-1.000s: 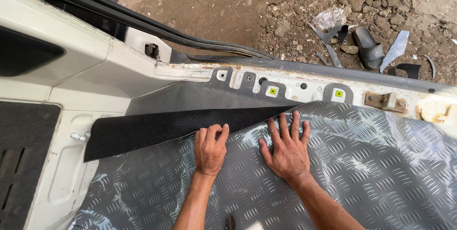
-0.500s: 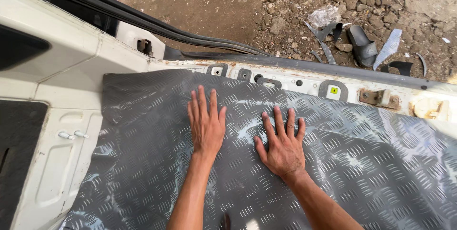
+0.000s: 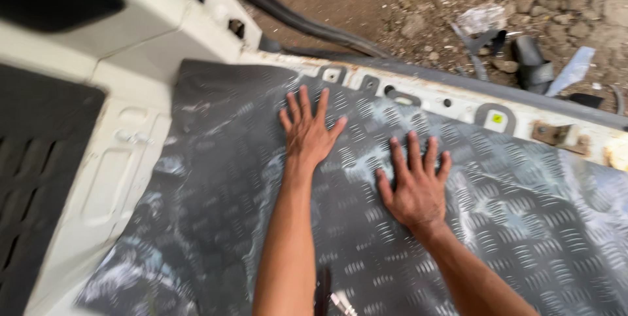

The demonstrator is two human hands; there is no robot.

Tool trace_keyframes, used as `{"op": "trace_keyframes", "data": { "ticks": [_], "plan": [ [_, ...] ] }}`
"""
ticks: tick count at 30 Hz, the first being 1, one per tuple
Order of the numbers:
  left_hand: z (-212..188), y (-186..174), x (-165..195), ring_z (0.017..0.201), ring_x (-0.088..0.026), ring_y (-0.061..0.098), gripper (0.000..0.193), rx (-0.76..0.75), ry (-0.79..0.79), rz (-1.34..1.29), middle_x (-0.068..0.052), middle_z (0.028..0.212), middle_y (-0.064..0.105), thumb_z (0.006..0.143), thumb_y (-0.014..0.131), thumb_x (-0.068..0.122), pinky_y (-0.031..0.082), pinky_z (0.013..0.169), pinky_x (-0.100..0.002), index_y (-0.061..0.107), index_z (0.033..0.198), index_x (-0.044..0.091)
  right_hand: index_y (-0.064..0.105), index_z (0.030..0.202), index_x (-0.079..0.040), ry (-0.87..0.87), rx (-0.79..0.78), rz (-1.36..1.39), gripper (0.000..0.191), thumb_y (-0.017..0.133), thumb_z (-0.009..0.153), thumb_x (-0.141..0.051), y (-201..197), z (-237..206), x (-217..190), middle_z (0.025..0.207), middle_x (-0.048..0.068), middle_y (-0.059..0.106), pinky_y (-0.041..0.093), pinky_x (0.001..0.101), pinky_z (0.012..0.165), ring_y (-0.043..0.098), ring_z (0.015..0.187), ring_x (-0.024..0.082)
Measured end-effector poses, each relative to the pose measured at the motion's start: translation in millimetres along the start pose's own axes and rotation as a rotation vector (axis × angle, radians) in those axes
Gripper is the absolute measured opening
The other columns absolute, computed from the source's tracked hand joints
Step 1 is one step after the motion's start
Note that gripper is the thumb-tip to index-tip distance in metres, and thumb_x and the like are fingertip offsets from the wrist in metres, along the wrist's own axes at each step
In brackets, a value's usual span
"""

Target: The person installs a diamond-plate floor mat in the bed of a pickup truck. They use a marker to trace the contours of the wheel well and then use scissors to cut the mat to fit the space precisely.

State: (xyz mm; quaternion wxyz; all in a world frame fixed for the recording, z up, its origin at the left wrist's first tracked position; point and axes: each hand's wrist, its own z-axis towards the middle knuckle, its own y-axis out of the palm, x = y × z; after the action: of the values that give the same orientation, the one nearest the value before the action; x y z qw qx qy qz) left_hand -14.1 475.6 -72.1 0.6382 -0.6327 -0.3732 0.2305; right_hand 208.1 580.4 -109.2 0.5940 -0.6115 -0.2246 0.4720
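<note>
A dark grey floor mat with a raised checker-plate pattern lies spread over a vehicle floor. My left hand presses flat on it with fingers spread, close to the far edge of the mat. To its right and a little nearer to me, my right hand also rests flat on the mat, fingers apart. Neither hand holds anything. The mat's far edge reaches the white door sill.
The white sill carries grey plugs, a small yellow mark and a rusty bracket. A black rubber seal runs along the opening. White body panels and a black ribbed panel stand at left. Dirt ground with scrap pieces lies beyond.
The folded-back black underside of the mat has been laid flat. My left hand slid forward and left toward the sill. The view shifted left.
</note>
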Motion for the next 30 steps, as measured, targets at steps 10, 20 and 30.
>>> {"op": "trace_keyframes", "data": {
  "ticks": [10, 20, 30],
  "plan": [
    [-147, 5, -1, 0.151, -0.05, 0.026, 0.058, 0.332, -0.036, -0.145, -0.03, 0.164, 0.026, 0.1, 0.063, 0.033, 0.026, 0.12, -0.063, 0.049, 0.15, 0.009, 0.046, 0.159, -0.01, -0.084, 0.069, 0.144, 0.07, 0.045, 0.105, -0.053, 9, -11, -6, 0.166, 0.029, 0.036, 0.006, 0.0745, 0.119, 0.021, 0.152, 0.059],
    [-415, 47, -133, 0.142, -0.044, 0.045, 0.047, 0.545, -0.365, 0.007, -0.025, 0.155, 0.045, 0.097, 0.059, 0.025, 0.036, 0.115, -0.053, 0.059, 0.14, 0.006, 0.046, 0.155, -0.003, -0.124, 0.09, 0.101, 0.066, 0.046, 0.108, -0.05, 17, -17, -7, 0.167, 0.032, 0.036, 0.007, 0.0754, 0.119, 0.02, 0.152, 0.061],
    [-416, 66, -137, 0.14, -0.039, 0.049, 0.049, 0.59, -0.383, 0.043, -0.021, 0.153, 0.05, 0.091, 0.06, 0.021, 0.038, 0.114, -0.051, 0.061, 0.139, 0.009, 0.044, 0.157, -0.009, -0.083, 0.092, 0.029, 0.067, 0.044, 0.103, -0.049, 3, -11, -16, 0.164, 0.026, 0.035, 0.01, 0.0687, 0.121, 0.023, 0.151, 0.055]
  ]
}}
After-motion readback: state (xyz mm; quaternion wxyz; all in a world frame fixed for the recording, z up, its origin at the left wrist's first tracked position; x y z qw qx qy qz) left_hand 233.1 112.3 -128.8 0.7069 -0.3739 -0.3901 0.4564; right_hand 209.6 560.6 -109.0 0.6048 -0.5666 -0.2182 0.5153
